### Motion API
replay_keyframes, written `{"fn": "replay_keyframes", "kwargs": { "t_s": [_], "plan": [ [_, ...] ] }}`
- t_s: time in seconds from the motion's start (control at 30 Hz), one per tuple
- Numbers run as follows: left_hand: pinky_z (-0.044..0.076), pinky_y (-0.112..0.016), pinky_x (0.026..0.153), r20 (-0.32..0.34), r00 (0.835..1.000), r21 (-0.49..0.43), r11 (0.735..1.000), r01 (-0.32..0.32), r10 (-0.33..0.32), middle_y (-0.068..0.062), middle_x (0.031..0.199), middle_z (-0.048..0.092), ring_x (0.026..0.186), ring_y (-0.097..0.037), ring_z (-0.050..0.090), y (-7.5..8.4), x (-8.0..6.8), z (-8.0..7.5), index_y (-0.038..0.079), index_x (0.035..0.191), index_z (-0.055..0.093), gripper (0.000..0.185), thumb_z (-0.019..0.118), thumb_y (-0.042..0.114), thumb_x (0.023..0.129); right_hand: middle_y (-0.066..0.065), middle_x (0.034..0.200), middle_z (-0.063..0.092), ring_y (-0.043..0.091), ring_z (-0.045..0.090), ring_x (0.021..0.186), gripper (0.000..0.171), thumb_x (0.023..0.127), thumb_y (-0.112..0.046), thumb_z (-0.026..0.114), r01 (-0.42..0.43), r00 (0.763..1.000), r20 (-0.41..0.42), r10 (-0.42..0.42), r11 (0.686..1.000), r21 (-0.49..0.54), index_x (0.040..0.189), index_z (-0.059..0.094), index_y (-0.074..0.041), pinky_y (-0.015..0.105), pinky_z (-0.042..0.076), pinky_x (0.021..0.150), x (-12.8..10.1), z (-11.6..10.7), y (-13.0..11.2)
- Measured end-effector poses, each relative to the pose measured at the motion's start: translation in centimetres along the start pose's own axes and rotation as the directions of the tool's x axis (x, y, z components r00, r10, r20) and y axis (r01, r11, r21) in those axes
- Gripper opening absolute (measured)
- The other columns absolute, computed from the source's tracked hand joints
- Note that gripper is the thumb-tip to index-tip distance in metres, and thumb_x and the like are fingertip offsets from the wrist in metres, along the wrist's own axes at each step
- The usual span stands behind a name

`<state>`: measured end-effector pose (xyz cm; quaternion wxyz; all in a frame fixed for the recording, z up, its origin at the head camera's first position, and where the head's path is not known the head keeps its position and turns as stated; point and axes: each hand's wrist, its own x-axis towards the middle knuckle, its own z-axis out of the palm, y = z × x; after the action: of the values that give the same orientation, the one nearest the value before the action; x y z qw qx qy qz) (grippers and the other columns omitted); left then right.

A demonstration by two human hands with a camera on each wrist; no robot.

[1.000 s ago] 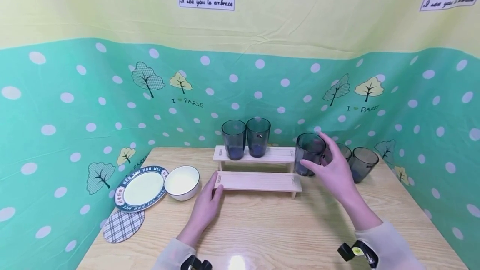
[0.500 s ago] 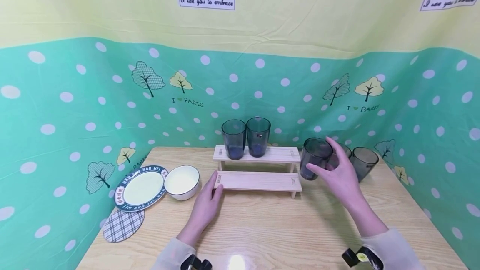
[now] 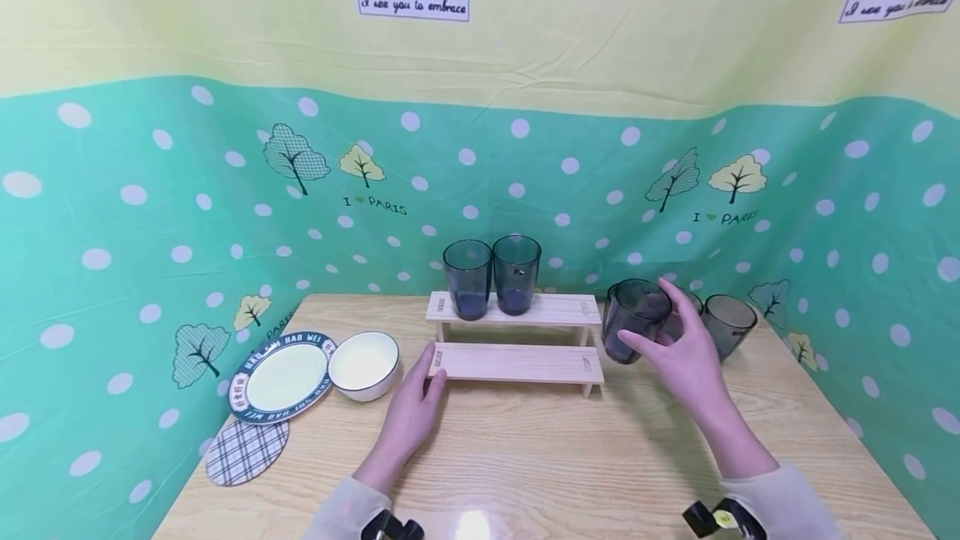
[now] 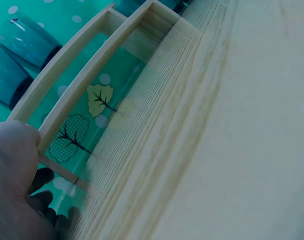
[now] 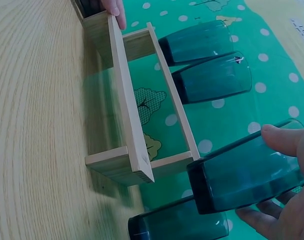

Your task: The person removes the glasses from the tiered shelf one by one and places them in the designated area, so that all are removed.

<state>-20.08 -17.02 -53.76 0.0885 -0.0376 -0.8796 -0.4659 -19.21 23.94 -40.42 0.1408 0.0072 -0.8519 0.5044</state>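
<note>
The right hand (image 3: 678, 352) reaches forward off the right end of the two-tier wooden rack (image 3: 517, 361), thumb and fingers curled round a dark blue-grey tumbler (image 3: 632, 319) that it holds tilted, just beside the upper shelf's right end; the wrist view shows the tumbler's base clear of the table. The left hand (image 3: 416, 407) lies flat on the wooden table (image 3: 525, 457) with fingers nearly straight, fingertips touching the left end of the rack's lower shelf. Two matching tumblers (image 3: 491, 276) stand upright side by side on the left half of the upper shelf. Behind the right hand two more tumblers (image 3: 726, 323) stand on the table, one mostly hidden by the fingers. Well to the left sit a white bowl (image 3: 364, 365), a blue-rimmed plate (image 3: 281, 375) and a plaid coaster (image 3: 247, 450), the plate's lettering too small to read.
</note>
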Motion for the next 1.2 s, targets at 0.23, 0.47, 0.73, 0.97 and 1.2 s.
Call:
{"fn": "replay_keyframes", "kwargs": {
  "t_s": [0.23, 0.47, 0.73, 0.97, 1.2],
  "plan": [
    [0.028, -0.058, 0.132, 0.000, 1.000, -0.007, 1.000, -0.003, 0.003, -0.017, 0.175, 0.038, 0.161, -0.040, 0.036, 0.0, 0.0, 0.0, 0.010, 0.174, 0.033, 0.063, 0.053, 0.034, 0.119, 0.019, 0.177, 0.029, 0.053, 0.051, 0.147, 0.113, 0.092, -0.038, 0.094, -0.009, 1.000, 0.002, 0.009, 1.000, 0.006, 0.178, 0.022, -0.030, 0.051, 0.053, 0.113, -0.1, -0.1, 0.2],
    [0.029, -0.057, 0.132, -0.004, 1.000, -0.019, 1.000, -0.016, 0.016, -0.017, 0.175, 0.038, 0.161, -0.039, 0.036, -0.2, 0.0, 0.1, 0.010, 0.174, 0.033, 0.063, 0.053, 0.033, 0.119, 0.023, 0.177, 0.030, 0.055, 0.055, 0.142, 0.114, 0.091, -0.042, 0.094, -0.025, 1.000, 0.008, 0.025, 1.000, -0.017, 0.178, 0.021, -0.030, 0.047, 0.055, 0.109, -0.4, -0.1, 0.8],
    [0.029, -0.057, 0.132, -0.009, 1.000, -0.012, 1.000, -0.016, 0.016, -0.016, 0.175, 0.039, 0.161, -0.038, 0.036, -0.3, 0.0, 0.2, 0.011, 0.174, 0.033, 0.064, 0.053, 0.035, 0.119, 0.021, 0.178, 0.027, 0.055, 0.050, 0.146, 0.115, 0.091, -0.039, 0.094, -0.036, 0.999, 0.013, 0.036, 0.999, -0.012, 0.179, 0.021, -0.028, 0.054, 0.051, 0.114, -0.5, 0.0, 1.3],
    [0.029, -0.057, 0.132, -0.007, 1.000, -0.005, 1.000, -0.007, 0.007, -0.016, 0.175, 0.038, 0.161, -0.038, 0.036, -0.3, 0.1, 0.2, 0.012, 0.175, 0.033, 0.064, 0.053, 0.037, 0.119, 0.018, 0.180, 0.024, 0.052, 0.043, 0.153, 0.116, 0.090, -0.037, 0.096, -0.036, 0.999, 0.022, 0.036, 0.999, -0.005, 0.179, 0.021, -0.026, 0.060, 0.046, 0.119, -0.6, 0.2, 2.2],
    [0.029, -0.058, 0.132, -0.005, 1.000, -0.013, 1.000, -0.010, 0.010, -0.016, 0.175, 0.038, 0.161, -0.039, 0.036, -0.3, 0.0, 0.2, 0.010, 0.174, 0.033, 0.064, 0.053, 0.036, 0.119, 0.022, 0.178, 0.026, 0.050, 0.043, 0.152, 0.117, 0.090, -0.034, 0.096, -0.045, 0.999, 0.024, 0.045, 0.999, -0.003, 0.179, 0.021, -0.024, 0.061, 0.044, 0.121, -0.8, 0.5, 2.9]
  ]
}}
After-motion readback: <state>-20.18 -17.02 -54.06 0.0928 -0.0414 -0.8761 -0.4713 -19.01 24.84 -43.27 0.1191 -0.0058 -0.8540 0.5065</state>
